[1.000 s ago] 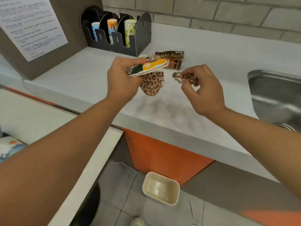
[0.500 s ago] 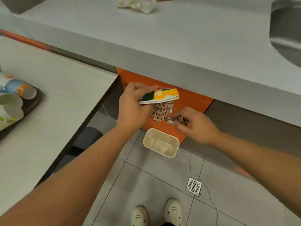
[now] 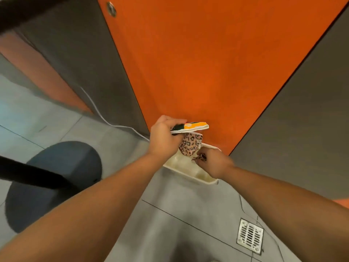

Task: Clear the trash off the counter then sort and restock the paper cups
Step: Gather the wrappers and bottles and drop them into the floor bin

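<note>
My left hand (image 3: 164, 137) grips two crushed paper cups at once: a flattened orange, green and white cup (image 3: 194, 126) on top and a leopard-print cup (image 3: 190, 145) hanging under it. My right hand (image 3: 211, 162) pinches a small crumpled leopard-print scrap (image 3: 198, 158). Both hands are held directly over a cream rectangular bin (image 3: 188, 173) that stands on the floor against the orange cabinet panel. The bin's inside is mostly hidden by my hands. The counter and the cup holder are out of view.
An orange cabinet front (image 3: 207, 63) fills the top, with grey panels on either side. A dark round stool base (image 3: 54, 182) stands at left. A metal floor drain (image 3: 250, 236) lies at lower right, and a white cable (image 3: 105, 120) runs along the floor.
The view has swung from the counter down to the floor. Both hands have come down with the crushed cups and the scrap and now hang over the bin.
</note>
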